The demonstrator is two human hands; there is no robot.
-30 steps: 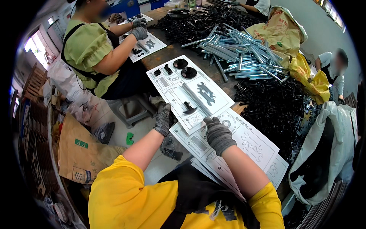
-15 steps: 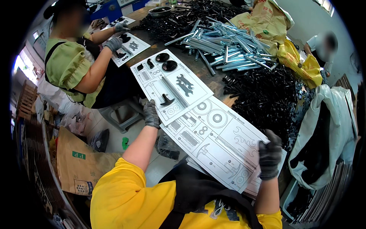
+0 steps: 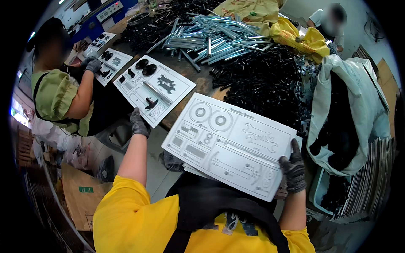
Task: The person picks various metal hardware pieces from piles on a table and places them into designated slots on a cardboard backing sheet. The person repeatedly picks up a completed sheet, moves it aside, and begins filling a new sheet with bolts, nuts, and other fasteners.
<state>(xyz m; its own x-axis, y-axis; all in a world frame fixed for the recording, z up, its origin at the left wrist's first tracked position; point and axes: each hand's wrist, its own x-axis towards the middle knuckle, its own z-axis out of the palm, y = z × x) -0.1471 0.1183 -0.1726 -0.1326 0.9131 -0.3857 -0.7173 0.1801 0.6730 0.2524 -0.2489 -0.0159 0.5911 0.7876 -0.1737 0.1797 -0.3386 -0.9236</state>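
My left hand (image 3: 139, 123), in a grey glove, grips the near edge of a white printed card (image 3: 180, 90) at the table's edge. On that card lie two round black discs (image 3: 146, 66), spanner-shaped dark plates (image 3: 166, 84), a silver tube (image 3: 157, 92), a black T-shaped piece (image 3: 151, 103) and small black pieces. My right hand (image 3: 292, 168), also gloved, holds the right edge of another printed card (image 3: 228, 139), its thumb on top. This one carries only line drawings of parts. More cards show beneath it.
Silver tubes (image 3: 215, 40) lie piled at the back, with black parts (image 3: 261, 80) heaped before them. To the right are a white sack (image 3: 325, 105) and a blue bin (image 3: 316, 192). At left a co-worker (image 3: 63, 92) handles a similar card (image 3: 114, 65). Another person stands at the back right.
The card with parts has slid left with my left hand, off the drawings-only card. My right hand has come onto that card's right edge, and the card lies more level. The view has shifted.
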